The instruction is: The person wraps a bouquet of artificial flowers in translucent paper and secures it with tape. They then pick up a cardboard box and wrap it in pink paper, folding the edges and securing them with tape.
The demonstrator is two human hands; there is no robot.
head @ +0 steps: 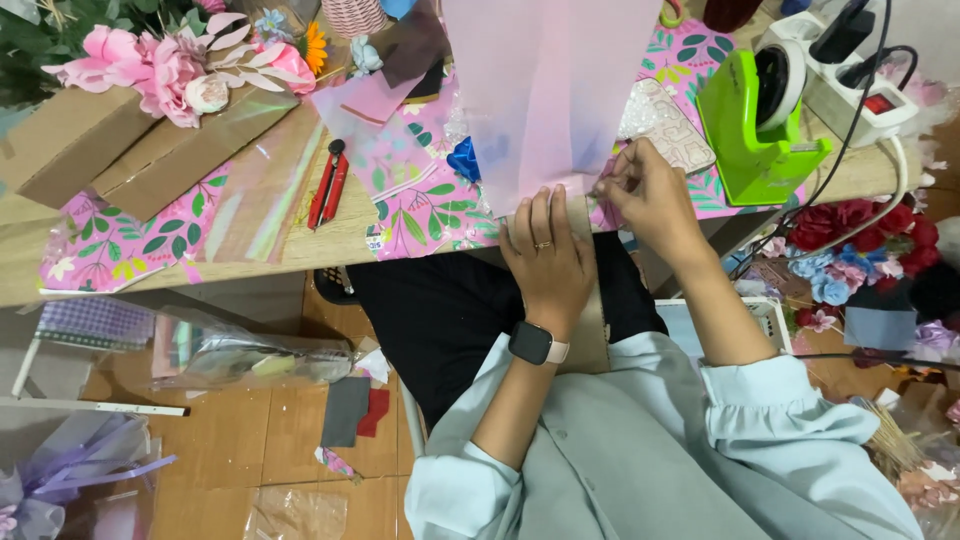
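A translucent pink sheet point(548, 90) stands up from the wooden table's point(150, 265) front edge. My left hand point(547, 262), with a ring and a watch at the wrist, lies flat against the sheet's lower edge and a tan panel point(594, 330) over my lap. My right hand point(650, 197) pinches the sheet's lower right edge between fingertips. A blue ribbon bow point(463, 158) shows just left of the sheet.
A green tape dispenser point(760, 120) and a power strip point(865, 85) sit at the right. A red utility knife point(328, 183), floral wrapping paper point(110, 240), cardboard box point(110, 140) and pink artificial flowers point(165, 65) lie left. Scraps litter the floor.
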